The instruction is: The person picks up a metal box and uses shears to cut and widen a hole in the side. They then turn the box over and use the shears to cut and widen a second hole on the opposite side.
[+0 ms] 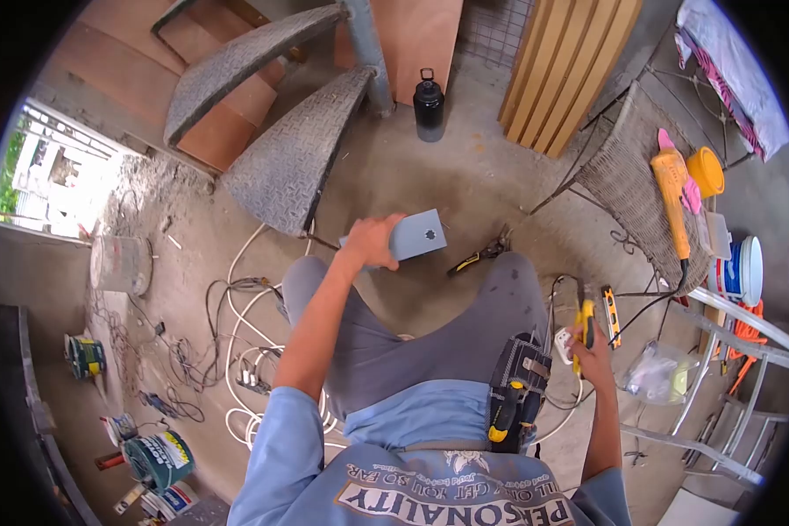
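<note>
My left hand [375, 243] grips a flat grey rectangular box [416, 235] by its near end, over the floor between my knees. A small round dark hole shows near the box's far end. Off to the right, my right hand [593, 352] is closed around a yellow-and-black-handled tool [586, 320], its head pointing away from me. Black-and-yellow pliers [478, 256] lie on the floor beyond the box, close to my right knee. Beside my right hand is a white power socket [564, 345]. A tool pouch [519, 386] with yellow-and-black handles hangs at my hip.
Spiral stair treads [280, 149] and a black bottle [429, 107] stand ahead. At right, a wicker chair [622, 180] bears an orange power tool [672, 188]; a yellow level [611, 316] and metal ladder [719, 377] are nearby. White cable [230, 337] coils at left.
</note>
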The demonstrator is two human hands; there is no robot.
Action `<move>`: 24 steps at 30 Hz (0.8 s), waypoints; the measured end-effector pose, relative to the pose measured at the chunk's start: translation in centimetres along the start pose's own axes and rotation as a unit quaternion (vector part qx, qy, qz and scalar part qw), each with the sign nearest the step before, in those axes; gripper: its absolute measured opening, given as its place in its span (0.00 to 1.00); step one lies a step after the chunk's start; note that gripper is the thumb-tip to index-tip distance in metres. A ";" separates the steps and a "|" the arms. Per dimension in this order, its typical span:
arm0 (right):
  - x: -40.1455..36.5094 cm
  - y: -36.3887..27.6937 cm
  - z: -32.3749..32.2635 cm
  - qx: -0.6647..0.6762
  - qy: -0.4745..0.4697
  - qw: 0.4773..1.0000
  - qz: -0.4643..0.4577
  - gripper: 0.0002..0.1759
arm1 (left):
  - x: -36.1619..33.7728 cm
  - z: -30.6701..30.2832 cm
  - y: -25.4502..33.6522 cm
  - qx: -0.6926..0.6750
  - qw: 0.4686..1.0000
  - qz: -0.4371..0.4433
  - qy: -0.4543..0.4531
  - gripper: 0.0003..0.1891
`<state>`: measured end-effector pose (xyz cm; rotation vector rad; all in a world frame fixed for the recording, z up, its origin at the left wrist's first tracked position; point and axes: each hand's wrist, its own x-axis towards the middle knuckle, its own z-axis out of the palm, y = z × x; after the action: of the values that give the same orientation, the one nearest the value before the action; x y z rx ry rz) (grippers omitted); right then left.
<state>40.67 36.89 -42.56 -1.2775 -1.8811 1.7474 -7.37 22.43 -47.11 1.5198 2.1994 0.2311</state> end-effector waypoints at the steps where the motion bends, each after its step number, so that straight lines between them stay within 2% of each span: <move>1: 0.7 -2.1 1.1 -0.092 -0.012 0.991 -0.095 0.10 | -0.2 -0.1 -0.3 0.052 0.999 -0.010 -0.006 0.54; 2: 1.5 -3.7 2.5 -0.181 -0.026 0.965 -0.190 0.10 | -0.6 0.1 -0.5 0.043 0.999 -0.015 -0.005 0.54; 3: 2.3 -4.7 4.0 -0.188 -0.033 0.963 -0.189 0.10 | -1.0 0.3 -0.7 0.069 0.996 -0.015 0.054 0.53; 4: 3.2 -5.7 5.5 -0.137 -0.091 0.977 -0.133 0.10 | -1.2 0.6 -0.9 0.096 0.989 -0.017 0.114 0.52; 5: 4.2 -6.7 7.0 -0.086 -0.149 0.982 -0.074 0.10 | -1.3 1.1 -0.8 0.087 0.989 -0.027 0.118 0.52; 6: 5.0 -7.6 8.7 -0.096 -0.158 0.980 -0.074 0.10 | -1.1 1.6 -0.4 0.101 0.985 -0.009 0.141 0.51; 8: 6.5 -8.6 11.8 -0.083 -0.195 0.977 0.001 0.14 | -1.0 1.8 -0.4 0.108 0.980 0.001 0.167 0.49; 9: 7.1 -8.6 12.8 -0.092 -0.200 0.975 0.003 0.14 | -0.9 1.4 -0.5 0.104 0.985 0.002 0.141 0.46; 12: 8.5 -9.4 14.5 -0.152 -0.241 0.958 0.017 0.24 | -1.1 0.8 -0.7 0.086 0.992 0.019 0.094 0.43; 16: 8.9 -11.0 14.1 -0.216 -0.276 0.935 0.054 0.24 | -1.1 1.6 0.1 0.073 0.994 0.077 0.015 0.44; 21: 9.5 -11.8 13.2 -0.255 -0.320 0.893 0.188 0.21 | -1.5 1.8 0.8 0.083 0.992 0.091 0.036 0.46; 24: 9.5 -12.0 13.2 -0.262 -0.325 0.894 0.166 0.21 | -1.7 1.6 0.9 0.091 0.992 0.086 0.034 0.47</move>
<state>20.93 36.52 -38.13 -1.3485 -2.8034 2.1131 -5.44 21.04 -47.76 1.8294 2.1933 0.1415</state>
